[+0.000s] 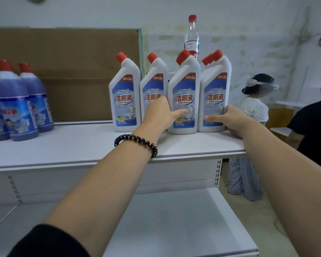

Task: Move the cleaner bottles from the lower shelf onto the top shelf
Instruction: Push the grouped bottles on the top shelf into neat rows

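Observation:
Several white toilet cleaner bottles with red caps and blue labels stand upright in a row on the top shelf (82, 145). My left hand (159, 115) grips the third bottle (184, 84), thumb across its label and fingers tucked between it and the second bottle (153, 78). My right hand (232, 120) grips the rightmost bottle (216, 82) low on its right side, thumb on the label. Another white bottle stands hidden behind that one; only its cap shows. The leftmost white bottle (124, 97) stands free. The lower shelf (174, 219) shows a bare white surface.
Three purple cleaner bottles (17, 102) stand at the top shelf's left end. A clear water bottle (191, 36) rises behind the white row. Brown cardboard (72, 71) leans against the wall. Two people (254, 108) stand past the shelf's right end.

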Available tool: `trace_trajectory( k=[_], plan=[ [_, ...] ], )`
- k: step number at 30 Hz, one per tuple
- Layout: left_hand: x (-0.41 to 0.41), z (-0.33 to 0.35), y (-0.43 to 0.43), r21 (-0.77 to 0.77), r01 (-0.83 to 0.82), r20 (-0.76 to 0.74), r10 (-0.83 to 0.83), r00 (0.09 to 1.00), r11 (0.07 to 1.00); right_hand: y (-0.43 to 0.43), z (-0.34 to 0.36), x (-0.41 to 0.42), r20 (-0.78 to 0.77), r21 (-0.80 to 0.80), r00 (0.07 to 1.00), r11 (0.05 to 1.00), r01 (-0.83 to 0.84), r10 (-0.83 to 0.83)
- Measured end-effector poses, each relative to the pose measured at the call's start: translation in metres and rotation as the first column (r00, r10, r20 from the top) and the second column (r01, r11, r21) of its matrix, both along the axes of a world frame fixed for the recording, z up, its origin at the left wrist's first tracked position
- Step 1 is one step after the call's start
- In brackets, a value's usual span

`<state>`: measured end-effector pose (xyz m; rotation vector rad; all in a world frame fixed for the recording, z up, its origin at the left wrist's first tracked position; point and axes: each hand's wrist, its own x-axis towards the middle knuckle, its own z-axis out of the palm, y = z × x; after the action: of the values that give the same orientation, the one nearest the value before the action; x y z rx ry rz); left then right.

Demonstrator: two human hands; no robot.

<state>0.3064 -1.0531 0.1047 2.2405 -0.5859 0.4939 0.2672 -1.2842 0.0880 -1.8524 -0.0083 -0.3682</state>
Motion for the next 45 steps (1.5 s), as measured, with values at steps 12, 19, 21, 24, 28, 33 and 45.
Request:
trace_trajectory(
  k=[12,19,21,24,28,33,45],
  plan=[
    [0.001,-0.002,-0.001,-0.004,0.008,0.017,-0.008,1.0,1.0,0.002,0.006,0.0,-0.012,0.083,1.0,0.996,-0.026,0.027],
    [0.001,-0.001,-0.003,0.003,-0.007,0.028,0.007,1.0,1.0,0.003,0.008,0.001,-0.017,0.083,0.999,0.996,-0.042,0.044],
    [0.001,-0.001,-0.004,0.006,-0.008,0.029,0.008,1.0,1.0,0.004,0.008,0.0,-0.021,0.076,0.999,0.997,-0.034,0.036],
    [0.002,-0.002,-0.004,0.018,-0.017,0.035,0.016,0.999,1.0,0.004,0.007,0.0,-0.026,0.063,0.999,0.998,-0.028,0.03],
    [0.0,-0.003,-0.005,0.026,-0.021,0.048,0.019,0.999,0.999,0.004,0.005,0.001,-0.027,0.05,0.999,0.998,-0.024,0.025],
    [-0.004,-0.002,-0.005,0.029,-0.03,0.039,0.029,0.999,0.999,0.003,0.004,0.0,-0.027,0.038,0.999,0.999,-0.017,0.018],
    [-0.003,-0.006,-0.009,0.022,-0.054,0.045,0.053,0.998,0.998,0.011,0.001,-0.008,0.022,-0.1,0.988,0.983,0.157,-0.155]
  ],
)
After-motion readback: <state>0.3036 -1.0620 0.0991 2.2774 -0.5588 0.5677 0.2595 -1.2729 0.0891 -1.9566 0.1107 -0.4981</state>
